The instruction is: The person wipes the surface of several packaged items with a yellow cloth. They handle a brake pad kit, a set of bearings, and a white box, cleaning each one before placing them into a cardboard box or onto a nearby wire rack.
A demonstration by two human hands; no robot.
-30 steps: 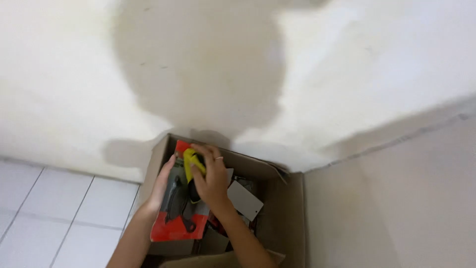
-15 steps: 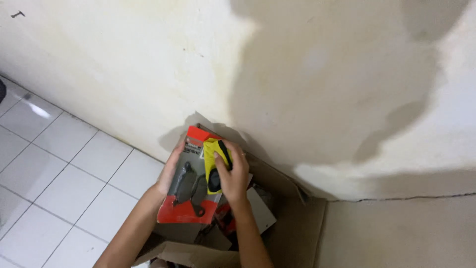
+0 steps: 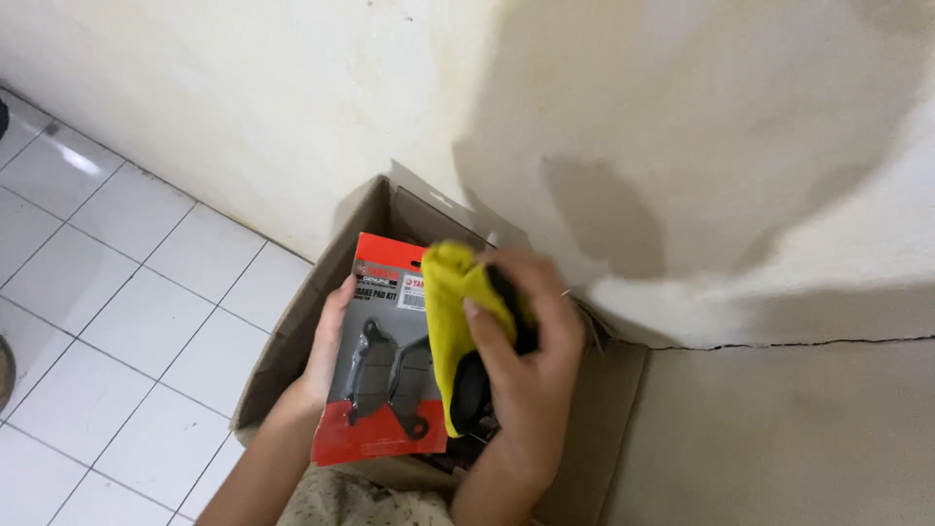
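My left hand grips the left edge of a red blister pack that shows two dark metal pads under clear plastic. My right hand holds a yellow cloth wrapped over a black object, pressed against the right side of the pack. Both hands hover over an open cardboard box that stands on the floor against the wall. The box's contents are mostly hidden behind the pack and my hands.
A cream plaster wall rises right behind the box, with a crack running along it at the right. White floor tiles spread out to the left. A brownish surface lies to the right of the box.
The view has swung left and closer. The red pack and the yellow cloth have come up higher out of the box, with the cloth now bunched over the pack's right side.
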